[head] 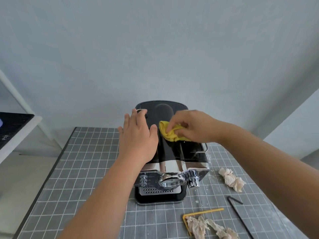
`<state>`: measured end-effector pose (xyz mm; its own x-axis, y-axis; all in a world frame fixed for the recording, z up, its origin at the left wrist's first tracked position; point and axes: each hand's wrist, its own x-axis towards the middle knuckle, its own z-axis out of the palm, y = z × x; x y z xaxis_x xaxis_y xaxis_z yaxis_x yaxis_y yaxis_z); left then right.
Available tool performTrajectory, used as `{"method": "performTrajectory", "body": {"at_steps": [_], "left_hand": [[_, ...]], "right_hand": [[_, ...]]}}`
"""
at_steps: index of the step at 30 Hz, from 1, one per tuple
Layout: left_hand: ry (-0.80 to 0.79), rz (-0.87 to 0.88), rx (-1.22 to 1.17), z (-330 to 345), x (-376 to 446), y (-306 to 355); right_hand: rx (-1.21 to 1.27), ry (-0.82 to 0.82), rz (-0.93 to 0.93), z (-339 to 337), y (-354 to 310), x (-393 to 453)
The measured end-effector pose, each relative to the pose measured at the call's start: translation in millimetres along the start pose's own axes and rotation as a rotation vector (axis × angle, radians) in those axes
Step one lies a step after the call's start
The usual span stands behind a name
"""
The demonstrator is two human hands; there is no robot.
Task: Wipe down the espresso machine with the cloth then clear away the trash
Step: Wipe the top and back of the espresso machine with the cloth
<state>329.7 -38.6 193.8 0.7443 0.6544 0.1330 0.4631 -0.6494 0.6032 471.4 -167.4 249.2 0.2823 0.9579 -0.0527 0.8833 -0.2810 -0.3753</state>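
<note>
A black and chrome espresso machine (pixel 170 152) stands on the table, its drip tray facing me. My left hand (pixel 138 140) lies flat with spread fingers on the left part of its glossy top. My right hand (pixel 191 126) presses a bunched yellow cloth (pixel 170 132) onto the top's middle. Trash lies to the right and in front: a crumpled tissue (pixel 232 181), another crumpled tissue (pixel 207 227), a bent yellow straw (pixel 202 213) and a bent black straw (pixel 238 209).
The table wears a grey grid-patterned cloth (pixel 86 161), dusted with white powder on the right side. A pale wall rises just behind the machine. A white shelf with a dark mat (pixel 12 128) stands at the left.
</note>
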Motion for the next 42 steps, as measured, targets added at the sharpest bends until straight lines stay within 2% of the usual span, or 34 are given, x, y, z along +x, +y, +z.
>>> {"method": "performTrajectory", "body": {"at_steps": [4,9,12,20,23,26,30,32,34,38,40,42], "left_hand": [[0.002,0.008,-0.009,0.8,0.4,-0.4],[-0.007,-0.013,-0.017,-0.5,-0.3,0.1],[-0.001,-0.011,-0.012,0.1,0.1,-2.3],[0.015,-0.010,0.007,0.2,1.1,-0.9],[0.009,-0.011,-0.007,-0.3,0.6,0.9],[0.001,-0.021,-0.021,1.2,2.9,-2.0],[0.028,0.026,0.000,3.3,5.2,-5.7],[0.022,0.026,0.008,3.2,4.6,-5.5],[0.022,0.023,0.016,2.7,3.8,-4.8],[0.027,0.004,0.010,0.0,0.8,-0.2],[0.030,-0.002,0.005,-0.2,0.3,0.2],[0.037,0.009,0.020,-0.4,0.4,-0.5]], "right_hand": [[0.053,-0.134,0.086,-8.9,-1.9,-35.3],[-0.122,0.131,0.162,5.0,0.0,-13.1],[-0.177,0.095,0.173,8.0,-7.8,-13.9],[-0.092,-0.054,-0.096,8.7,-37.9,-57.9],[0.065,-0.064,-0.175,9.9,-36.1,-69.0],[0.525,0.137,-0.113,10.8,-25.4,-93.4],[1.204,0.698,-0.063,13.6,2.3,-141.3],[1.392,0.907,0.016,20.0,6.6,-157.0],[1.386,0.993,0.156,28.7,3.3,-161.0],[1.055,1.044,0.544,51.2,0.1,-145.0],[1.039,1.098,0.609,59.0,1.3,-137.7],[1.055,1.188,0.595,59.0,-4.9,-133.7]]}}
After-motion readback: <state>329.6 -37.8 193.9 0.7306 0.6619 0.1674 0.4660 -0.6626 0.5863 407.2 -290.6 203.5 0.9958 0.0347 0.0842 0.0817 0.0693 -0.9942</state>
